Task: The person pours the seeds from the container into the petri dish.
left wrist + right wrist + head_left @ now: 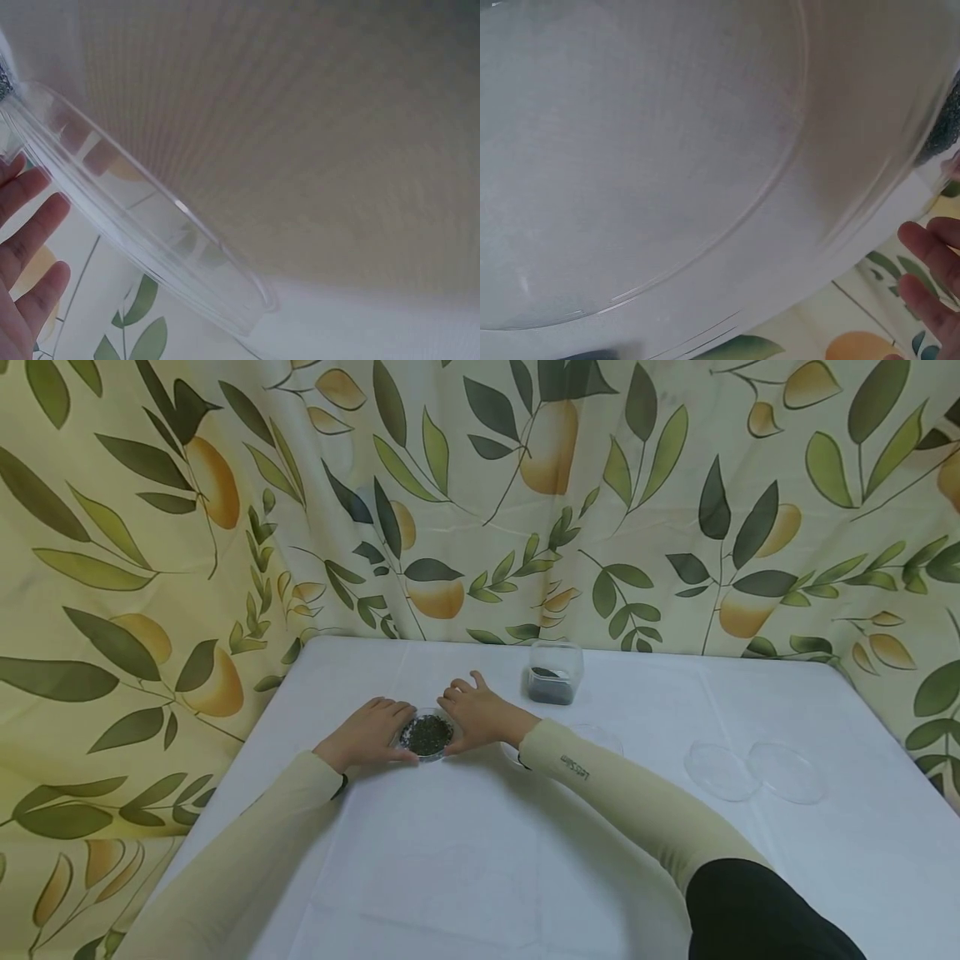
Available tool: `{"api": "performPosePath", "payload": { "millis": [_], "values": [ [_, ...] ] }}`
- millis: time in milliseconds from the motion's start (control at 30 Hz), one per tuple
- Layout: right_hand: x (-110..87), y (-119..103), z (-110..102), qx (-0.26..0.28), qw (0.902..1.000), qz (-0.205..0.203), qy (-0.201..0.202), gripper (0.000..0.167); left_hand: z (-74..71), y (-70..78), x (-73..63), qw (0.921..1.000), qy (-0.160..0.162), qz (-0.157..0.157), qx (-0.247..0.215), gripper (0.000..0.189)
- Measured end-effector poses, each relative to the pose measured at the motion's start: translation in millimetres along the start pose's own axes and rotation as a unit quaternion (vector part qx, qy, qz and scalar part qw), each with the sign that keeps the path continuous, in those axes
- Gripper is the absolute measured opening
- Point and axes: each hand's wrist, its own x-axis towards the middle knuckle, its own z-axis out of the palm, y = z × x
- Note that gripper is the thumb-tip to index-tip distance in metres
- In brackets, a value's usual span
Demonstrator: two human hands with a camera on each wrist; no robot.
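Observation:
A small clear round dish [427,735] with dark green-black granules lies on the white cloth, between both hands. My left hand [371,732] holds its left side, with the thumb at the near edge and the fingers at the far edge. From the other side my right hand [486,717] grips the rim, some fingers lifted at the back. In the left wrist view a clear dish wall [142,217] crosses in front of the spread fingers. The right wrist view has a large clear dish [705,262] close up, with dark granules [943,124] at its right edge.
Behind the right hand stands a clear square tub [555,670] partly filled with dark granules. A clear dish [600,737] sits partly behind the right forearm. Two clear round pieces [722,771] lie side by side at the right. A fruit-patterned curtain [480,527] hangs behind the table.

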Motion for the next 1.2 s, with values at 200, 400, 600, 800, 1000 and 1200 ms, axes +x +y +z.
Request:
{"api": "performPosePath", "payload": {
  "millis": [200,400,600,800,1000,1200],
  "values": [
    [2.0,0,1,0.003,1.0,-0.005,-0.006,0.088,0.4,-0.4,-0.2,1.0,0.003,0.002,-0.001,0.088],
    [4.7,1,4,0.008,0.9998,-0.016,-0.007,0.086,-0.6,-0.3,-0.2,0.9999,0.007,0.008,-0.001,0.087],
    [7.4,1,4,0.02,0.9992,-0.033,-0.009,0.086,-1.0,-0.2,-1.0,0.9998,0.012,0.013,0.0,0.087],
    [9.6,2,5,0.023,0.9991,-0.037,0.002,0.084,2.3,-1.6,0.4,0.9998,0.009,0.013,0.008,0.088],
    [10.6,3,7,0.026,0.9988,-0.041,0.01,0.084,3.4,-2.1,0.6,1.0,0.003,0.007,0.002,0.089],
    [11.8,4,9,0.036,0.9985,-0.04,0.011,0.083,0.3,-1.0,-0.3,1.0,0.0,0.003,-0.002,0.091]
  ]
}}
